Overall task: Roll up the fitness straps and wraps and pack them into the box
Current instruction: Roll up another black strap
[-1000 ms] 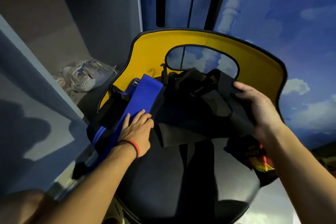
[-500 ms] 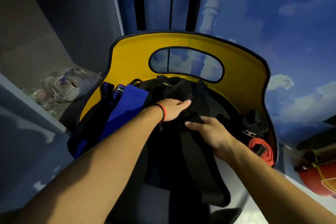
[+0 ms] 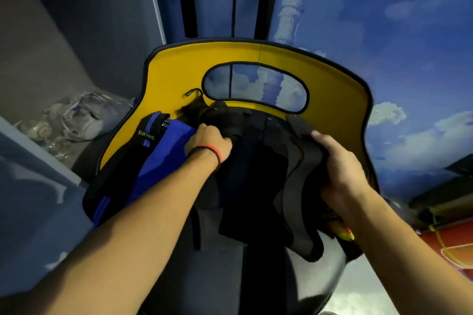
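The left hand [image 3: 208,144] and right hand [image 3: 337,169] each clutch an edge of the wide black fabric wrap [image 3: 256,174], seemingly straightening it for rolling.

The yellow backrest [image 3: 332,89] walls in the strap pile [image 3: 256,174] behind; the near seat [image 3: 225,279] edge lies open.

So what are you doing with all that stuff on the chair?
A person is sorting fitness gear piled on a chair with a yellow back. The left hand grips the top of a black wrap, and the right hand holds its right edge. A blue strap lies beside it on the left. No box is in view.
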A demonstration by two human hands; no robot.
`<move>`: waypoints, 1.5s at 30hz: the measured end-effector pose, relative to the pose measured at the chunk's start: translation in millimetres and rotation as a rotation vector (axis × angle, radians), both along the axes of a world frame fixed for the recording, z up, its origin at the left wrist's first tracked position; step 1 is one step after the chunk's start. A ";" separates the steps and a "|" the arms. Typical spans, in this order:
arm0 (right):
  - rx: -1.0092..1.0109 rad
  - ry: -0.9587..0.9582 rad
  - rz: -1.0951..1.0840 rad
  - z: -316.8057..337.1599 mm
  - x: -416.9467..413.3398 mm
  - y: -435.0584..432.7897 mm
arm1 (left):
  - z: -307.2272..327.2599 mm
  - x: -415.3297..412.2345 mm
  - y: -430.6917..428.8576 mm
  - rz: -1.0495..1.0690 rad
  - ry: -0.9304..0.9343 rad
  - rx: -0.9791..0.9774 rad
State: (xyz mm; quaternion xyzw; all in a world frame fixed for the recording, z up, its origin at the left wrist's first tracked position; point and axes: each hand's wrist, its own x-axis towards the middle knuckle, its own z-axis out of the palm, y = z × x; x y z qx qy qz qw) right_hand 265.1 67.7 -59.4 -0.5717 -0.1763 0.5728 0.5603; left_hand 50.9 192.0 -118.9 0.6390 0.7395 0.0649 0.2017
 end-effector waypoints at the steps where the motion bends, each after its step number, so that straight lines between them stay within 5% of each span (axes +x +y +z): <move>1: -0.030 -0.009 -0.036 -6.0 2.1 0.3 | 3.9 9.1 -7.2 -0.013 -0.008 0.004; 6: -0.098 -0.026 -0.088 -32.1 0.6 0.1 | -2.3 57.2 -36.4 -0.060 -0.163 -0.181; 11: -0.008 -0.022 0.075 -36.9 -12.9 0.1 | -24.6 73.3 -35.5 0.066 -0.819 -0.310; 19: 0.107 -0.006 0.066 -6.4 -34.0 -5.4 | 35.2 28.6 -58.5 0.050 -1.422 -0.351; 24: 0.164 0.003 0.182 30.6 -46.3 -30.3 | 79.9 7.4 -90.6 0.135 -1.529 -0.294; 29: 0.285 -0.053 0.285 55.2 -57.0 -53.6 | 99.9 -6.0 -119.9 0.185 -1.400 -0.061; 45: 0.470 -0.232 0.130 38.4 -81.3 -52.5 | 104.4 13.6 -146.8 0.016 -1.286 -0.044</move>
